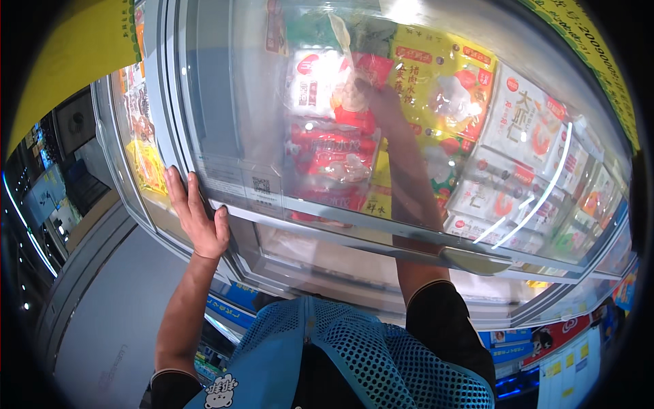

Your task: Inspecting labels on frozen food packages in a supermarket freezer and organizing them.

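Right hand point(373, 102) reaches under the freezer's sliding glass lid point(286, 136), fingers closed on a red-and-white frozen food bag point(340, 85) above the stacked packs; left hand point(199, 218), open, flat, braces the lid's near-left edge. Should the lid slide back, it could pinch the forearm.
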A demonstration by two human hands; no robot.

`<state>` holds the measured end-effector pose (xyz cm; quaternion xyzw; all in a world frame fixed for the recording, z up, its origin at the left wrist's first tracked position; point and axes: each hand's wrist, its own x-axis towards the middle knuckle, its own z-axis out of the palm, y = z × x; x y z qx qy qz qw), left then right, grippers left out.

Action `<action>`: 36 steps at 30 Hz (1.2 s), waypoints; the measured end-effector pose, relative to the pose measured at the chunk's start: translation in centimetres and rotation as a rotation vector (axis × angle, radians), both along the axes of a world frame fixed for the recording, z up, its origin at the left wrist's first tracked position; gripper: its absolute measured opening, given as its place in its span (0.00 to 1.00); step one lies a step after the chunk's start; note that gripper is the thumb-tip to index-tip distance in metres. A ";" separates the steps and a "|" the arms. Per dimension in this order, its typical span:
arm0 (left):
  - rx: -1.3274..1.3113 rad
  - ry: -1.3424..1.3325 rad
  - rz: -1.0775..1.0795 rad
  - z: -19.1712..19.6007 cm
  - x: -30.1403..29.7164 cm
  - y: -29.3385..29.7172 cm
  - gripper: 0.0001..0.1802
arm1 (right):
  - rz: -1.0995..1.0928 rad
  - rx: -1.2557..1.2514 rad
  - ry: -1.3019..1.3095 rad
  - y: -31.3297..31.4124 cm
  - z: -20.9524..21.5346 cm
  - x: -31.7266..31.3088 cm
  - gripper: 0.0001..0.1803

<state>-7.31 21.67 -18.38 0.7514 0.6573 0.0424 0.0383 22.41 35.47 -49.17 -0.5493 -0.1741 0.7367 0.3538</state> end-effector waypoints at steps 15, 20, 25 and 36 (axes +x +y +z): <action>0.014 0.012 -0.012 0.0 0.0 0.0 0.39 | 0.022 0.250 -0.620 -0.2 2.2 -0.6 0.28; 0.015 0.011 -0.030 -0.2 0.6 0.5 0.38 | 0.042 0.476 -1.078 -2.0 0.5 -0.3 0.29; 0.017 0.000 -0.026 -0.1 0.5 0.4 0.37 | 0.044 0.885 -1.355 -4.1 3.9 -1.3 0.20; 0.008 -0.006 -0.017 0.2 0.1 0.2 0.39 | 0.249 0.889 -1.282 -2.7 3.6 -2.5 0.17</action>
